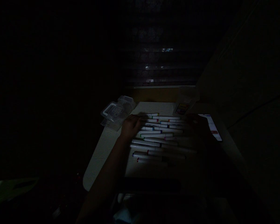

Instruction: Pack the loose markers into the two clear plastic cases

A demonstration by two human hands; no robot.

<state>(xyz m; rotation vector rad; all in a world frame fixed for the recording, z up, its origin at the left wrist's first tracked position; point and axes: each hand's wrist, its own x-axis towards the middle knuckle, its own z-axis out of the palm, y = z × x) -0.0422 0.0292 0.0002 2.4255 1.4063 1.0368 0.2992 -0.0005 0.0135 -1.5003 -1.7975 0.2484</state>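
Several white markers (156, 135) with coloured ends lie side by side, roughly crosswise, on a pale table. My left hand (131, 126) is at the left ends of the upper markers, palm down. Its fingers look bent and slightly apart, and I see nothing held in them. Near the right ends of the upper row is my right hand (197, 123), in deep shadow. Its fingers are too dark to make out. A lit phone (212, 127) lies just beyond that hand, partly covered by it.
At the back left sits a clear plastic box with a handled lid (113, 110). A clear container with a coloured label (188, 96) stands at the back right. The pale table (100, 158) has a rounded near-left corner. Ribbed dark material (154, 59) hangs behind it. The surroundings are very dark.
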